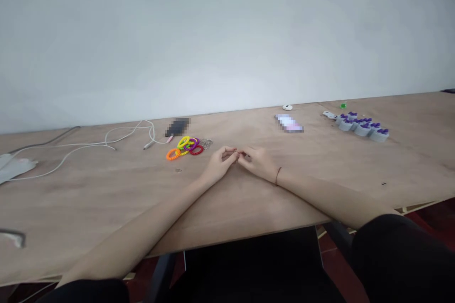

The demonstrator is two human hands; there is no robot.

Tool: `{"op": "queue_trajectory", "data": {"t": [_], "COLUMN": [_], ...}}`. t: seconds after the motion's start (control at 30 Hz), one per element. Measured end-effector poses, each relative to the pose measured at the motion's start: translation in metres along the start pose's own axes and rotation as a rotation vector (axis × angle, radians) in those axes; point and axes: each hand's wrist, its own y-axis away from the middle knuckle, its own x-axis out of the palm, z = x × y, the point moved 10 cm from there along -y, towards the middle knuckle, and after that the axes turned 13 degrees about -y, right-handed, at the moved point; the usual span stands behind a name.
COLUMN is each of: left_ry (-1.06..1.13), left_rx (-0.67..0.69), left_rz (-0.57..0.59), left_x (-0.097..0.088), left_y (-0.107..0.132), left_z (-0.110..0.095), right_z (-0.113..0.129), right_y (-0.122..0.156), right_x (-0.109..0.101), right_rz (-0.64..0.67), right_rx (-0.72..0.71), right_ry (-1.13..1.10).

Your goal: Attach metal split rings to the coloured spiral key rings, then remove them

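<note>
As your left hand and right hand pinch closed, they grip a tiny thing, maybe a ring, with bright coil bands near your left hand.

Head-worn view, facing forward and down

Looking from above the near edge of a table across its top toward a wall; left hand and right hand near mid-frame, close by, wall farther off.
</note>
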Motion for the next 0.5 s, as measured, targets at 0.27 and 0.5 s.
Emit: {"op": "queue_trajectory", "data": {"t": [0.27, 0.5], "left_ry": [-0.134, -0.072], "left_rx": [-0.011, -0.035], "left_rz": [-0.129, -0.335], "left_x": [-0.013, -0.071], "left_y": [0.002, -0.010], "left_z": [-0.002, 0.002], "right_z": [0.003, -0.005], "right_y": [-0.001, -0.017], "right_x": [0.009, 0.035], "right_rz": [0.009, 0.125], "right_rx": [-0.026, 0.029], "right_ry": [-0.065, 0.011]}}
